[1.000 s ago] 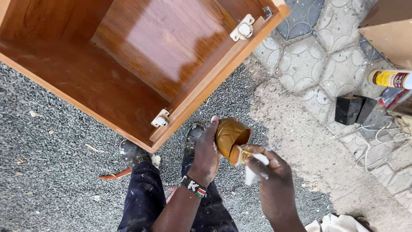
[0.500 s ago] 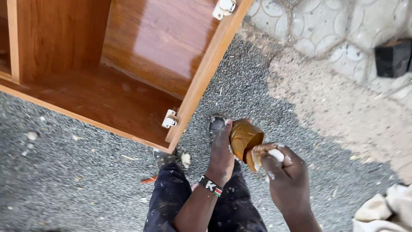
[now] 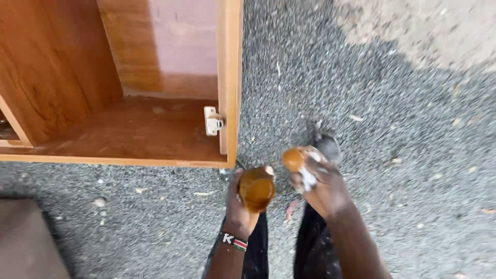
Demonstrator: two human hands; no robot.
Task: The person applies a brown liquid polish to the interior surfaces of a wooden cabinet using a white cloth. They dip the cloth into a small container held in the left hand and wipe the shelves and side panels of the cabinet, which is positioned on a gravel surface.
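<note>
My left hand (image 3: 236,206) grips a small round container (image 3: 256,189) coated in brown liquid, its mouth turned toward me. My right hand (image 3: 321,186) holds a wad of cloth (image 3: 298,161), white near the fingers and stained brown at its tip, just right of the container and apart from it. Both hands hover above my dark trousers and a shoe (image 3: 326,144) on grey gravel. A beaded band circles my left wrist.
An open brown wooden cabinet (image 3: 230,77) lies on the gravel at upper left, with a white metal hinge (image 3: 212,120) on its side panel. A dark slab (image 3: 26,243) sits at the lower left corner. Pale sandy ground shows at top right.
The cloth has come out of the container and the hands have drawn apart. The view has swung, so the cabinet now sits squarely at upper left and the paving is out of sight.
</note>
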